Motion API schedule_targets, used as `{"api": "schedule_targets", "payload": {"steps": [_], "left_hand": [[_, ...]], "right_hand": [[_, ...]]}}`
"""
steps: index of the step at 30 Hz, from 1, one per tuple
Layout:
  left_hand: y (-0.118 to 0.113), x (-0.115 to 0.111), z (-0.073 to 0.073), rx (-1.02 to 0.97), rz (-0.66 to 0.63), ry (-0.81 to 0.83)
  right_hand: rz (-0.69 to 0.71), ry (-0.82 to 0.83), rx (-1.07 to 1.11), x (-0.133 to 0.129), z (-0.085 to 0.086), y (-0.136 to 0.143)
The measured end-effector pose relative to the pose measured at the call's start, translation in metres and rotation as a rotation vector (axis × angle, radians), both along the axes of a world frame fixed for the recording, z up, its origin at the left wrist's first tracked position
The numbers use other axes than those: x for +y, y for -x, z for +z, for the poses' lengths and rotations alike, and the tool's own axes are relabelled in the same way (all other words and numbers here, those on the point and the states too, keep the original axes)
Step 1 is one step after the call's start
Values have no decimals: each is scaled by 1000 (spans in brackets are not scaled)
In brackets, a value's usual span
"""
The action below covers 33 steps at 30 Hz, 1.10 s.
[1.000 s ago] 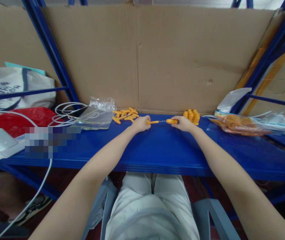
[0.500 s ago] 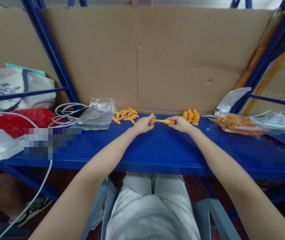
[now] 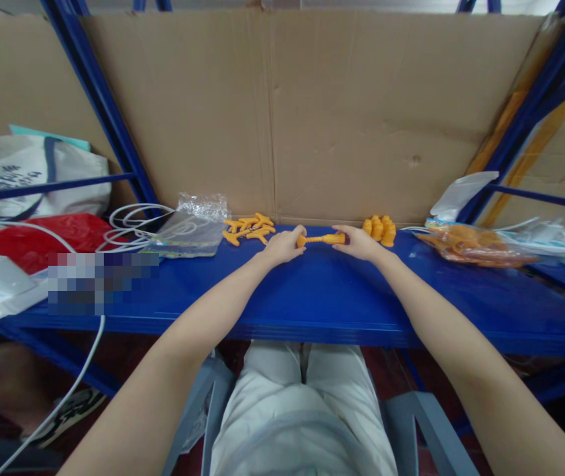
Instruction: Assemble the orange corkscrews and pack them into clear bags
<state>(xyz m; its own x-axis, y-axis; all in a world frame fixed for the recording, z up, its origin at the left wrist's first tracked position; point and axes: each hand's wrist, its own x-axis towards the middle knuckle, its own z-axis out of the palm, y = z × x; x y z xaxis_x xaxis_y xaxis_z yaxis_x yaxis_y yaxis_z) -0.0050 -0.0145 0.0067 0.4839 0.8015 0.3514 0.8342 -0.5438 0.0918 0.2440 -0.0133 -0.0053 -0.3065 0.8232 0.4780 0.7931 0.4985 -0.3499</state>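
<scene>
My left hand point(image 3: 286, 246) is closed on the crossbar end of an orange plastic T-handled screw point(image 3: 316, 240), held level just above the blue shelf. The screw's ridged shaft points right and meets an orange cylindrical sleeve point(image 3: 334, 238). My right hand point(image 3: 359, 244) pinches that sleeve between thumb and fingers at its right end. How far the shaft sits inside the sleeve is hidden. Left of my left hand lies a loose pile of orange T-handled screws point(image 3: 248, 229). Beyond my right hand, several orange sleeves point(image 3: 379, 230) stand close together.
The blue shelf point(image 3: 322, 297) backs onto a cardboard wall point(image 3: 351, 119). On the left are a clear plastic bag point(image 3: 190, 231), white cables, a red bag point(image 3: 49, 239) and a white power strip point(image 3: 9, 281). A bag of orange parts point(image 3: 475, 244) lies at right.
The crossbar end at my left fingers has turned and no longer sticks up above them. My right fingers have shifted slightly on the sleeve. Both hands stay in nearly the same place.
</scene>
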Motion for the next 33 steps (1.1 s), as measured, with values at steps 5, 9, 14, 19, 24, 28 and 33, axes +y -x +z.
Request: {"api": "schedule_targets", "payload": {"steps": [5,9,14,19,24,28,33], "left_hand": [[2,2,-1,16,28,-27],[5,6,-3,13,23,-37],[7,10,-5,9,28,-45],[7,12,-6,3,17,-43],[6,11,-4,3,21,-35],[5,9,-3,9,28,-24],[5,9,-4,0,27,-13]], "right_hand": [[61,134,180,3,-3,-6],[99,183,318,4,-4,-8],[67,312,479,-4,3,0],[-19,436,531,-15,11,8],[-54,470,504,-17,11,13],[-88,488,510,-18,11,15],[-37,528,487,-20,15,7]]}}
